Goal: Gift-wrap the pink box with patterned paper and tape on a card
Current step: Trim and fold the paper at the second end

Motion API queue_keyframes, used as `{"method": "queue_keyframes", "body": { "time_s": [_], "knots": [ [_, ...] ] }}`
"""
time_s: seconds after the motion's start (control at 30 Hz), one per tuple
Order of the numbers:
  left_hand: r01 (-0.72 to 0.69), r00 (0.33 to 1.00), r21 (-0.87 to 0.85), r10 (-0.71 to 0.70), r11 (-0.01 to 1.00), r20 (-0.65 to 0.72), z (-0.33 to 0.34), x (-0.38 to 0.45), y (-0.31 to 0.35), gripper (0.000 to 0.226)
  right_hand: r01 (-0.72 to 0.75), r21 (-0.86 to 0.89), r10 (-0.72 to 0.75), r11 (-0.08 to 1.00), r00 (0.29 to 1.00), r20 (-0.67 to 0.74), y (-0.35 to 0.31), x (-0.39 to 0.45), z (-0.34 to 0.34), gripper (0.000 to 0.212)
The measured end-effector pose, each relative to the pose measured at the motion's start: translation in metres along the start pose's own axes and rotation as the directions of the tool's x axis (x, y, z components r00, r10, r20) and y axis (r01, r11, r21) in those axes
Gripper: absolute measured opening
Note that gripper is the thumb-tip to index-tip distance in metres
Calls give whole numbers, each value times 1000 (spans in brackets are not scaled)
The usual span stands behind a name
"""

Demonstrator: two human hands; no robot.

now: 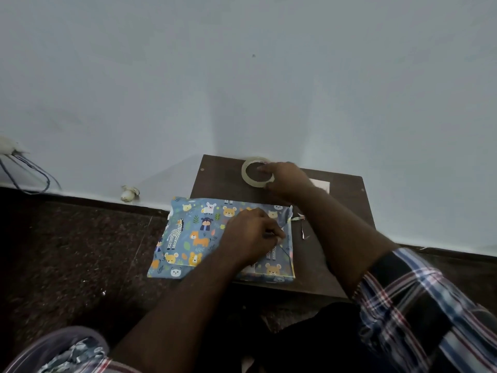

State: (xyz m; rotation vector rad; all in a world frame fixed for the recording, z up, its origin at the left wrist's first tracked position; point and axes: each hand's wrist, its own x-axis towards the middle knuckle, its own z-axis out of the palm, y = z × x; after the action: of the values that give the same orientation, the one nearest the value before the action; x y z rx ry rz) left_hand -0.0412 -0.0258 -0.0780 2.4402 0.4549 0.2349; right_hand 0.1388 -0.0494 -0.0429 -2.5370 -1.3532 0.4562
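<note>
The box (199, 235) lies on a small dark wooden table (341, 211), covered in blue paper with cartoon animals; its left part juts past the table's edge. My left hand (252, 235) rests on top of the box near its right end, fingers curled, pinching the folded paper flap. My right hand (285, 179) reaches to the back of the table and grips a roll of clear tape (248, 172) lying flat near the wall. A white card (321, 184) lies on the table, mostly hidden behind my right wrist.
Thin paper scraps (302, 227) lie on the table right of the box. A pale wall stands directly behind the table. The floor is dark speckled stone. Wires (29, 173) hang at the far left, and a small white fitting (129, 193) sits at the wall's base.
</note>
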Motion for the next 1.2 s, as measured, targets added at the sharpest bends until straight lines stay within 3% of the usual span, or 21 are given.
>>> {"method": "queue_keyframes", "body": {
  "time_s": [0.1,0.17,0.23,0.3,0.43,0.5,0.6,0.67,0.73,0.8,0.87,0.93,1.07,1.2],
  "knots": [
    [5,1000,31,-6,1000,15,1,0,0,16,19,-152,-10,988,998,63,-10,18,21,46],
    [9,1000,46,-9,999,7,1,1,-1,16,27,-161,-26,987,1000,8,-12,22,24,40],
    [20,1000,48,-21,999,16,1,1,-1,16,34,-46,-39,998,994,-105,-13,19,20,39],
    [37,999,36,-39,999,39,-1,0,0,15,7,230,47,973,972,-229,-15,8,11,34],
    [59,993,11,-60,998,106,-13,-1,7,17,2,783,242,622,950,-195,-21,-38,-9,30],
    [67,986,44,-73,997,148,-21,-4,15,17,21,880,263,475,951,-165,-25,-69,-18,30],
    [133,984,21,-135,991,114,-34,-11,23,22,43,935,283,352,947,-150,-35,-112,-23,30],
    [237,967,-161,-248,958,-50,-49,-19,37,22,63,951,296,301,942,-156,-41,-142,-26,27],
    [244,916,-520,-371,819,-154,-67,-27,50,20,72,958,294,276,943,-155,-48,-165,-26,26],
    [204,918,-762,-391,615,-70,-81,-41,72,20,93,964,265,250,951,-160,-58,-186,-25,23],
    [165,939,-820,-341,548,-39,-87,-54,88,25,109,971,225,215,962,-157,-71,-204,-23,20],
    [119,934,-839,-347,531,-88,-89,-70,100,24,116,960,196,254,966,-169,-78,-219,-24,14],
    [77,937,-783,-314,617,-155,-95,-94,107,30,187,900,272,395,912,-309,-68,-230,-51,14],
    [75,950,-729,-272,680,-156,-96,-106,112,32,219,773,96,596,936,-339,-74,-230,-81,24]
  ]
}}
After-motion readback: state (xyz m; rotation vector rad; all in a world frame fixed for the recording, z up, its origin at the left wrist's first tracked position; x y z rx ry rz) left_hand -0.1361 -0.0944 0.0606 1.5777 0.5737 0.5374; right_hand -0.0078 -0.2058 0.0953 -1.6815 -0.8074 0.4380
